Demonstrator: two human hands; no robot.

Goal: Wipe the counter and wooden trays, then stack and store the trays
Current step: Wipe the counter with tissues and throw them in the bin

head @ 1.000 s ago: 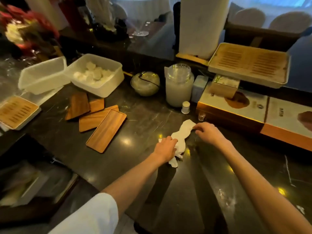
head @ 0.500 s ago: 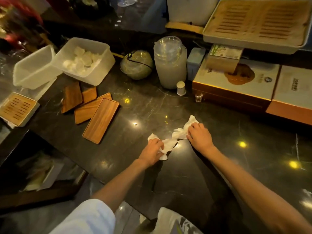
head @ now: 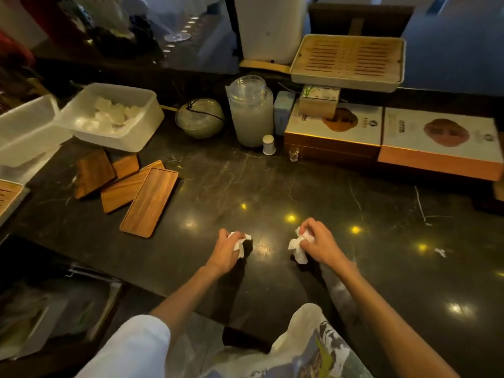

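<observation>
On the dark marble counter (head: pixel 272 186) my left hand (head: pixel 227 251) grips one white tissue piece (head: pixel 241 242), and my right hand (head: pixel 317 244) grips a second white tissue piece (head: pixel 297 246). The two pieces are apart, with a bare gap of counter between them. Several flat wooden trays (head: pixel 148 201) lie overlapping in a loose pile at the left, well away from both hands. The longest tray lies in front; smaller ones (head: pixel 94 173) sit behind it.
Two white plastic tubs (head: pixel 114 118) stand at the back left. A glass jar (head: pixel 251 113), a round bowl (head: pixel 199 118), a small white bottle (head: pixel 268 144) and boxed gift sets (head: pixel 436 143) line the back. A slatted tea tray (head: pixel 347 61) rests on boxes.
The single tissue stretched between my hands has come apart into two pieces, one in each hand. Both hands have drawn back toward the counter's near edge and moved apart.
</observation>
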